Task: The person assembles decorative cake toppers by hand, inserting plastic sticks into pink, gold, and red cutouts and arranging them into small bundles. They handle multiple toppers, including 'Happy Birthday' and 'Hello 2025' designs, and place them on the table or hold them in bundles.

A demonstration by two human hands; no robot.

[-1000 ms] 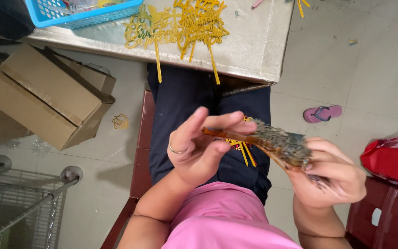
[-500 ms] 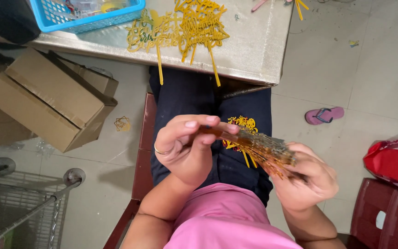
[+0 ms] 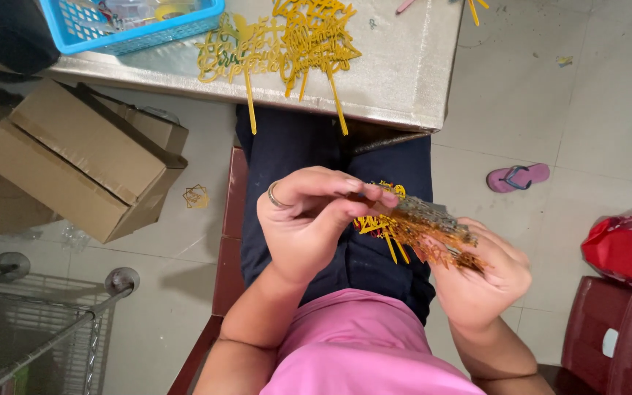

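Right hand (image 3: pixel 480 274) grips the stack of gold toppers (image 3: pixel 422 227) over the lap, left hand (image 3: pixel 309 219) pinches its 10 o'clock end; I'd peel just one slowly so the thin stems don't snap

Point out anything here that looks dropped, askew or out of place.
A small gold square cutout piece lies on the tiled floor beside the open brown cardboard box, apart from the heap of gold cutout toppers on the grey table. A lone pink flip-flop lies nearby.
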